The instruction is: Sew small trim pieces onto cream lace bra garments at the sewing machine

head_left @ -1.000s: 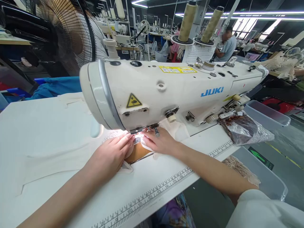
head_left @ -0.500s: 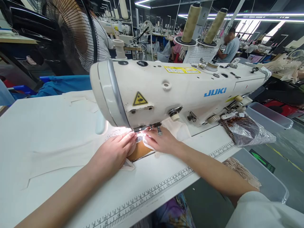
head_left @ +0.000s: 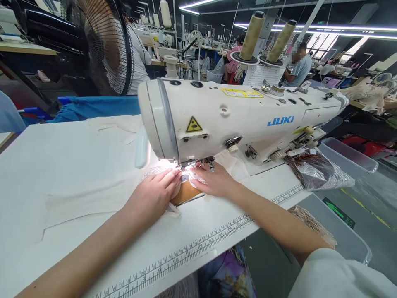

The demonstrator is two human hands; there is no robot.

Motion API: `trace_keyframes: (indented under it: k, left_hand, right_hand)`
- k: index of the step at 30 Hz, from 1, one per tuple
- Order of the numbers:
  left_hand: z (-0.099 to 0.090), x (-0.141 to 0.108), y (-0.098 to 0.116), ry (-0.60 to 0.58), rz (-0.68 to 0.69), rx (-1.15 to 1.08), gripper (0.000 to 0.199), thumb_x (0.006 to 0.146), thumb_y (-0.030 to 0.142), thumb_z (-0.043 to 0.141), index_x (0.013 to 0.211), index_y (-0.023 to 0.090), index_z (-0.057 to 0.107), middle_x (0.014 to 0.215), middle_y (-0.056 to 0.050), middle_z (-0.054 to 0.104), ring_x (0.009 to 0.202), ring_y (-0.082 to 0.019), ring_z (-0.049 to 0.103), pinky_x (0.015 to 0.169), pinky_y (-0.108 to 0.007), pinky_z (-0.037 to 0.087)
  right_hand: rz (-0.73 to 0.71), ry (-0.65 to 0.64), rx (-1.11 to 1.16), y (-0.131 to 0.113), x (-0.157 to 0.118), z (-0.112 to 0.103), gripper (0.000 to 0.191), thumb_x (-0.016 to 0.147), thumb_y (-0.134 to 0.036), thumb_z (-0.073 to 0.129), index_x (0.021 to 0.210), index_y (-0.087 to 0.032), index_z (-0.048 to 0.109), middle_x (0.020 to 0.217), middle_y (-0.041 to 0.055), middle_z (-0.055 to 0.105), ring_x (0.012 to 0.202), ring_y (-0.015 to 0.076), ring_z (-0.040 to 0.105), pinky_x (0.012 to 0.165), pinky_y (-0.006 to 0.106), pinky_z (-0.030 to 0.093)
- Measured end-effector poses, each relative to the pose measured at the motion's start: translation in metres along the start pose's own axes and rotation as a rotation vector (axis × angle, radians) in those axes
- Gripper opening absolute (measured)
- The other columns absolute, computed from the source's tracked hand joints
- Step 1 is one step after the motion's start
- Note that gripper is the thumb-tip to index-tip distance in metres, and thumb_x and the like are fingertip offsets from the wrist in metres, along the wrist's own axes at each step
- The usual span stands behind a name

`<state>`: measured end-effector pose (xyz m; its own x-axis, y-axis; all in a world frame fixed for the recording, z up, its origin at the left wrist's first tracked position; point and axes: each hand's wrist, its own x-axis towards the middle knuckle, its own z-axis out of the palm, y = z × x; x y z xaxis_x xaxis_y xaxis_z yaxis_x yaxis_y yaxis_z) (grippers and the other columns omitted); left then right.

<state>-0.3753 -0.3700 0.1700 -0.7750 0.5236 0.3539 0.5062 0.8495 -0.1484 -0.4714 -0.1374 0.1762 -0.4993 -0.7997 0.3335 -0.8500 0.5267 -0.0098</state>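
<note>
Pale fabric with lace (head_left: 152, 170) lies under the lit needle area of a white sewing machine (head_left: 211, 118). My left hand (head_left: 151, 190) is on its left side, fingers together and pressed onto the cloth close to the presser foot (head_left: 186, 164). Right of the foot, my right hand (head_left: 217, 180) holds the cloth with thumb and fingers, a lacy edge showing beneath them. Between the hands a brown plate (head_left: 187, 193) is exposed. A long plain strip of the fabric (head_left: 89, 196) trails left over the white table. The needle tip is hidden by glare and fingers.
A ruler tape (head_left: 198, 248) runs along the table's front edge. At the right are a plastic bag of brown material (head_left: 322, 169) and clear bins (head_left: 349, 155). A fan (head_left: 108, 45) stands back left. Thread cones (head_left: 252, 37) rise behind the machine; other people sit farther off.
The view has shifted a little, so the machine head appears farther right. Both hands stay at the presser foot with the fabric; any movement of the cloth is very slight.
</note>
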Motion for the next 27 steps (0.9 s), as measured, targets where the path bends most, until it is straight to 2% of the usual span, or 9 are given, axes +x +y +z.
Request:
trace_keyframes:
  k: [6,10,15,21,24,27]
  left_hand:
    - [-0.002,-0.0027,0.006,0.019,-0.002,0.07,0.051,0.093,0.007,0.036,0.138,0.009,0.058,0.138,-0.016,0.064,0.127,-0.028,0.059,0.084,-0.038,0.053]
    - [-0.0046,-0.0016,0.0074,0.022,0.011,0.109,0.05,0.092,0.006,0.037,0.136,0.007,0.059,0.136,-0.016,0.066,0.124,-0.028,0.06,0.083,-0.037,0.051]
    - [-0.0067,0.0006,0.0084,-0.039,-0.02,0.093,0.05,0.091,0.007,0.038,0.137,0.011,0.06,0.136,-0.014,0.065,0.121,-0.028,0.061,0.082,-0.038,0.051]
    - [-0.0054,-0.0001,0.0093,0.05,0.037,0.194,0.047,0.092,0.006,0.036,0.132,0.002,0.061,0.134,-0.015,0.067,0.118,-0.028,0.062,0.084,-0.039,0.05]
    - [-0.0059,-0.0002,0.0088,0.086,0.035,0.168,0.047,0.092,0.006,0.035,0.131,0.005,0.061,0.133,-0.013,0.068,0.117,-0.027,0.063,0.083,-0.038,0.05]
    - [-0.0082,0.0004,0.009,0.118,0.023,0.128,0.046,0.094,0.008,0.034,0.132,0.007,0.061,0.132,-0.013,0.068,0.116,-0.027,0.063,0.083,-0.038,0.049]
  right_hand:
    - [0.026,0.006,-0.07,-0.0023,-0.0025,0.0015,0.031,0.102,-0.037,0.048,0.121,-0.022,0.067,0.119,0.0104,0.069,0.104,0.0235,0.062,0.087,0.036,0.046]
    - [0.022,0.023,-0.079,-0.0025,-0.0029,0.003,0.029,0.103,-0.037,0.047,0.117,-0.023,0.068,0.115,0.0085,0.07,0.102,0.0228,0.061,0.085,0.035,0.044]
    - [-0.002,0.059,-0.099,-0.004,-0.0025,0.0007,0.029,0.104,-0.036,0.044,0.109,-0.022,0.069,0.111,0.0085,0.071,0.099,0.0221,0.06,0.084,0.034,0.042]
    - [-0.023,0.106,-0.138,-0.0038,-0.0034,0.0001,0.029,0.104,-0.035,0.042,0.107,-0.022,0.068,0.105,0.0068,0.071,0.097,0.0216,0.061,0.08,0.033,0.042]
    - [-0.055,0.131,-0.112,-0.0011,-0.0046,0.0013,0.03,0.103,-0.037,0.044,0.115,-0.022,0.067,0.105,0.0066,0.072,0.096,0.0215,0.062,0.084,0.034,0.044]
    - [-0.088,0.166,-0.102,0.0017,-0.0062,0.0022,0.039,0.101,-0.048,0.048,0.122,-0.021,0.066,0.107,0.0072,0.073,0.092,0.0225,0.063,0.088,0.038,0.045]
